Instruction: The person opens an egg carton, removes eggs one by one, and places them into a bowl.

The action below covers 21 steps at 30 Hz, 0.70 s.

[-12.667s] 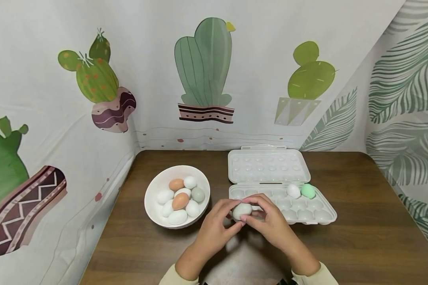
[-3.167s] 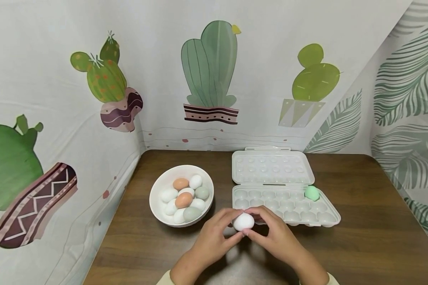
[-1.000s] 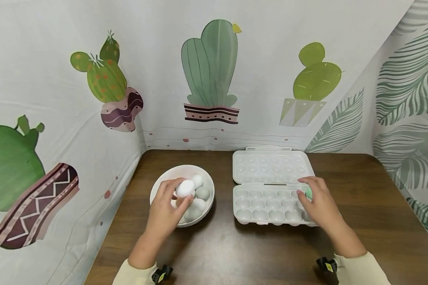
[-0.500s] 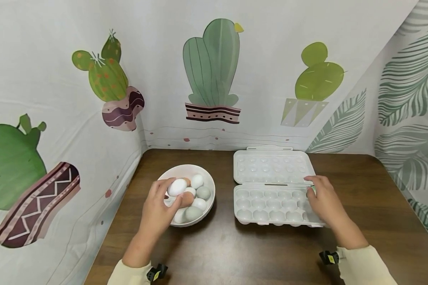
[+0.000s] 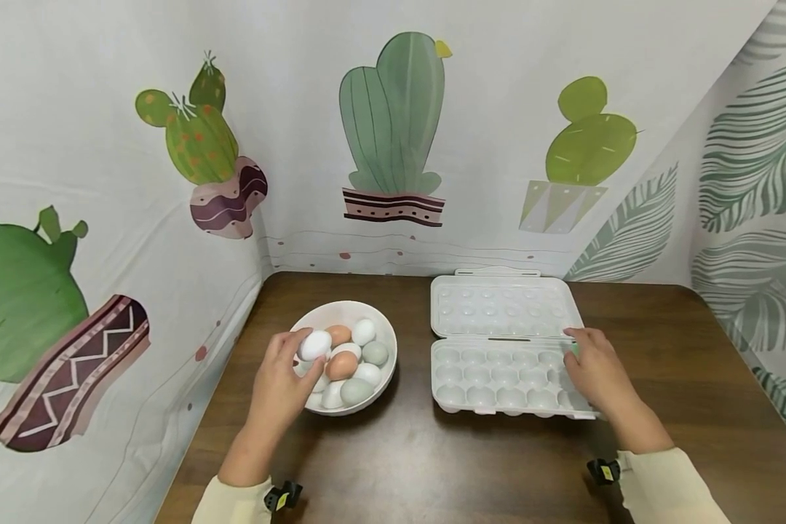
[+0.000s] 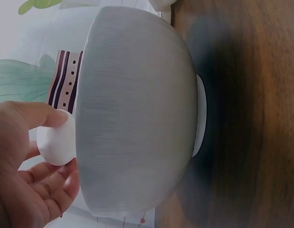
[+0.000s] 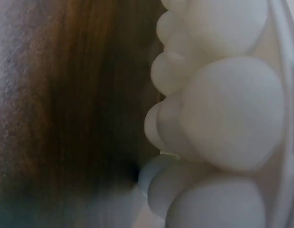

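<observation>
My left hand (image 5: 280,380) pinches a white egg (image 5: 315,345) between thumb and fingers at the left side of the white bowl (image 5: 383,333). In the left wrist view that egg (image 6: 57,141) shows right at the bowl's rim. White, brown and pale grey-green eggs lie in the bowl, among them a brown egg (image 5: 342,365). At the right end of the open egg carton (image 5: 476,375), my right hand (image 5: 599,375) has thumb and fingers around a green egg (image 5: 574,348), mostly hidden by the hand. The visible carton cups hold no eggs.
The carton's clear lid (image 5: 498,313) lies folded back toward the rear of the wooden table (image 5: 419,466). Behind hangs a white cloth (image 5: 288,145) printed with cacti. Rounded cup undersides (image 7: 232,114) fill much of the right wrist view.
Earlier, both hands held a grey egg, then a white one, in front of the carton. Since then my left hand has carried the white egg leftward over the bowl; my right reached the green egg.
</observation>
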Each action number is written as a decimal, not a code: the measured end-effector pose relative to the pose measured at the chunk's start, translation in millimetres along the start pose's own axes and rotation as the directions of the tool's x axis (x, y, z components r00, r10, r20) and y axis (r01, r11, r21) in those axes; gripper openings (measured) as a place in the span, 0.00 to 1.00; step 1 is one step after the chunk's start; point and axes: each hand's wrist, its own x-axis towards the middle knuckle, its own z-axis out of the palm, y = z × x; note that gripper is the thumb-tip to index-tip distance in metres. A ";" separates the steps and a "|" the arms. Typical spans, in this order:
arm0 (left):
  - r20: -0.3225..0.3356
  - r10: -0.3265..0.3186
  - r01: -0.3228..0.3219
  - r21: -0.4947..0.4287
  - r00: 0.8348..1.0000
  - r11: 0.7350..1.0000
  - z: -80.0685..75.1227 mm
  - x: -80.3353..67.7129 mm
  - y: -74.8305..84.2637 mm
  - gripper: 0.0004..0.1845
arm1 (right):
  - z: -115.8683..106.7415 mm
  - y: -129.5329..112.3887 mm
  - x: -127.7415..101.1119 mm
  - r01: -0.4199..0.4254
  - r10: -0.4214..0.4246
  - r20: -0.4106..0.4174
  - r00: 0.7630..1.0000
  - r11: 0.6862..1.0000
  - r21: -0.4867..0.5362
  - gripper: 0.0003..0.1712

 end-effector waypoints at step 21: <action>0.088 -0.024 0.011 0.142 0.996 0.990 7.8 3.8 -20.1 0.26 | 15.8 16.1 -2.3 -0.001 -0.002 -0.034 0.999 0.997 -0.077 0.28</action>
